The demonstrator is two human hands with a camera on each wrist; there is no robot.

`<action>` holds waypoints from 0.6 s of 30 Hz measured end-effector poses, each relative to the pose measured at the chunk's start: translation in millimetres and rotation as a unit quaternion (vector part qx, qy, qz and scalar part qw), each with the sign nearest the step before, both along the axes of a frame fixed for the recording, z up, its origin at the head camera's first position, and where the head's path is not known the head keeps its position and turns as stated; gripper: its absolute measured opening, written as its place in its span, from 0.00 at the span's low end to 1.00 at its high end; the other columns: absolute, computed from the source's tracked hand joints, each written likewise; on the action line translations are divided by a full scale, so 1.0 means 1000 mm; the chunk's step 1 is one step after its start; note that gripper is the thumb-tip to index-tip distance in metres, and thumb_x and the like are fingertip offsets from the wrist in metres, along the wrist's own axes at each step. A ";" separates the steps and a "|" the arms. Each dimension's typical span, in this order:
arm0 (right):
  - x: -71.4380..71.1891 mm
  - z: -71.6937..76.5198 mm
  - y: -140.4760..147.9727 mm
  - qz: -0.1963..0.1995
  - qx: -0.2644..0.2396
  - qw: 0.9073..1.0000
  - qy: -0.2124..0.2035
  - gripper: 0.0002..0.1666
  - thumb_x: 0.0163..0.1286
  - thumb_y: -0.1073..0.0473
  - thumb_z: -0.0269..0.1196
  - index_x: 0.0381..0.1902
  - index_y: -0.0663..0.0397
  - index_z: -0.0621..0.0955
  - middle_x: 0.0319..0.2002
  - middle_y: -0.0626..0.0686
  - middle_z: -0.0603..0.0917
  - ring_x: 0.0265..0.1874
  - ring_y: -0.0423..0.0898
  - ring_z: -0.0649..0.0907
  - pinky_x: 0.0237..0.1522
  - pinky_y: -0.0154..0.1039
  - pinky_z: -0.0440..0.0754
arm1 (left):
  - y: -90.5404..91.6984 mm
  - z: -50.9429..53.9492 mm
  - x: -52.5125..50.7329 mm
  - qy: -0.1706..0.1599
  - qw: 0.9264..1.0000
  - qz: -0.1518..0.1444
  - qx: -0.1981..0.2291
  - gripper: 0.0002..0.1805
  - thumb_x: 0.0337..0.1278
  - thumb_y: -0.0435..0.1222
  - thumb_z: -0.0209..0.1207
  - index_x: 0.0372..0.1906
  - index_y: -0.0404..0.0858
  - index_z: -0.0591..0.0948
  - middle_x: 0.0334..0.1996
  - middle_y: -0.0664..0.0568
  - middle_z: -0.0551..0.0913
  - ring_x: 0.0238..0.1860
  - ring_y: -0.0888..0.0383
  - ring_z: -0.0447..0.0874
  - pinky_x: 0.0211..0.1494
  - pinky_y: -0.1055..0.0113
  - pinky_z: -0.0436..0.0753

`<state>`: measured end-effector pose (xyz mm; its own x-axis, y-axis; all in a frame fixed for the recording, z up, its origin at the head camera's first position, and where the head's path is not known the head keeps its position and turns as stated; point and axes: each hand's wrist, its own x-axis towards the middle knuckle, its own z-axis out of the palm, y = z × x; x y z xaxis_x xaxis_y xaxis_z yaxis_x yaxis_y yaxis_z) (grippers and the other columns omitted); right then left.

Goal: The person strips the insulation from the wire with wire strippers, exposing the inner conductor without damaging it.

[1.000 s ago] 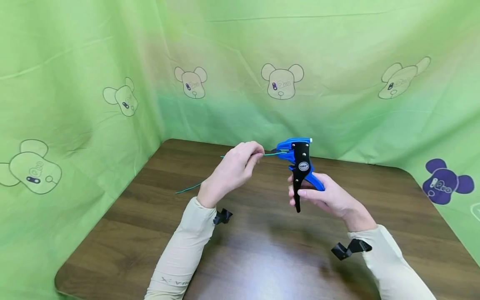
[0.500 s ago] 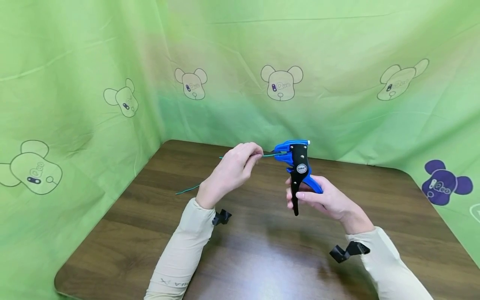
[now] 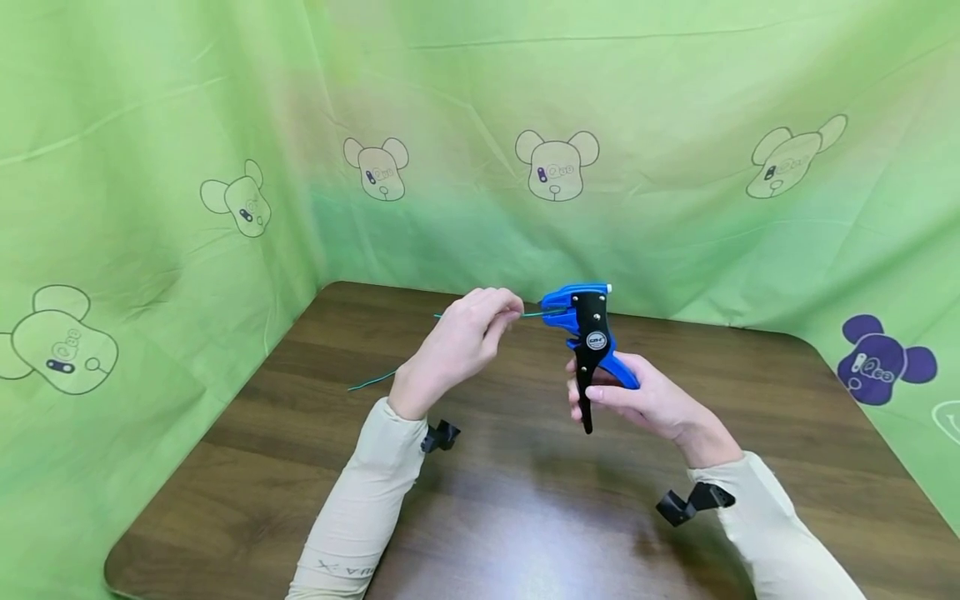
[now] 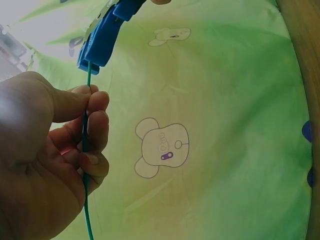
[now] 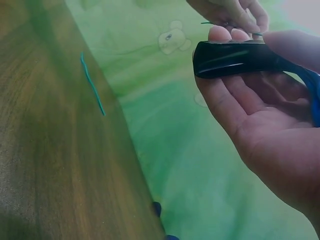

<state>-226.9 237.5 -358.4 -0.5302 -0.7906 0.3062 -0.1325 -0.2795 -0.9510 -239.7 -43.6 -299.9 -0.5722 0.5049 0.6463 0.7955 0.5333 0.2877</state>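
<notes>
A: Head view; what's in the hands?
B: Left hand (image 3: 461, 337) pinches a thin green wire (image 3: 532, 314), thumb against fingers, no gap; right hand (image 3: 648, 400) has its fingers and thumb wrapped round the handles of a blue-and-black pistol-shaped wire stripper (image 3: 594, 333); tool near upright, handles down, blue jaws toward the left hand; wire enters between those jaws; whether they bite on it, can't tell.
A: Surroundings?
B: Both hands are up over a dark brown wood-grain desk (image 3: 300, 467) with rounded corners; a short green wire piece (image 3: 371, 382) lies on it beyond the left forearm, partly hidden; pale cream sleeves (image 3: 375, 492) on both arms; printed green cloth backdrop (image 3: 450, 75) behind, with bear-head outlines (image 3: 555, 171).
A: Left wrist view?
B: Thumb tip and forefinger meet on the wire; other fingers curled, wire running past them and out at the bottom edge; stripper's blue nose just beside the fingertips, a short stretch of wire showing between.
A: Right wrist view?
B: Black handle lies across the fingers, thumb over it; two fingertips show past its upper edge; blue handle at the right edge, by the palm; jaws out of frame; left hand farther back, blurred, wire tail poking out; the loose piece lies on the desk, well apart from both hands.
</notes>
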 end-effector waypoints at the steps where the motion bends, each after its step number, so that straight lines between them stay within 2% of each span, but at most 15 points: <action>1: 0.000 0.000 0.000 0.000 0.000 1.000 0.001 0.21 0.72 0.80 0.41 0.60 0.71 0.66 0.44 0.56 0.80 0.42 0.53 0.83 0.48 0.52 0.83 | 0.000 0.000 0.000 0.001 1.000 0.000 -0.001 0.06 0.71 0.33 0.53 0.44 0.39 0.80 0.32 0.54 0.82 0.36 0.59 0.77 0.44 0.67 0.77; 7: 0.002 -0.001 -0.002 -0.010 0.000 1.000 0.007 0.20 0.72 0.80 0.42 0.59 0.70 0.66 0.41 0.56 0.81 0.38 0.53 0.83 0.45 0.49 0.84 | -0.001 0.000 0.000 0.007 1.000 0.000 -0.003 0.06 0.70 0.32 0.54 0.43 0.39 0.80 0.32 0.55 0.82 0.36 0.59 0.77 0.44 0.68 0.77; 13: 0.004 -0.002 -0.005 -0.031 0.015 0.999 0.022 0.16 0.72 0.78 0.44 0.55 0.67 0.68 0.34 0.55 0.79 0.29 0.54 0.80 0.38 0.46 0.82 | -0.002 0.000 0.000 0.006 1.000 0.006 -0.010 0.06 0.70 0.31 0.53 0.43 0.39 0.80 0.33 0.55 0.82 0.37 0.58 0.78 0.45 0.67 0.77; 18: 0.005 -0.004 -0.007 -0.026 0.015 0.999 0.020 0.14 0.73 0.78 0.42 0.52 0.67 0.68 0.30 0.56 0.76 0.24 0.54 0.77 0.31 0.46 0.80 | -0.002 0.000 0.000 0.005 1.000 0.012 -0.015 0.06 0.70 0.31 0.54 0.43 0.39 0.81 0.33 0.55 0.83 0.37 0.58 0.78 0.45 0.67 0.77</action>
<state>-221.9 230.4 -362.1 -0.5592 -0.7710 0.3047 -0.1834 -0.2434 -0.9524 -239.5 -46.0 -300.4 -0.5786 0.5102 0.6364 0.7846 0.5613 0.2634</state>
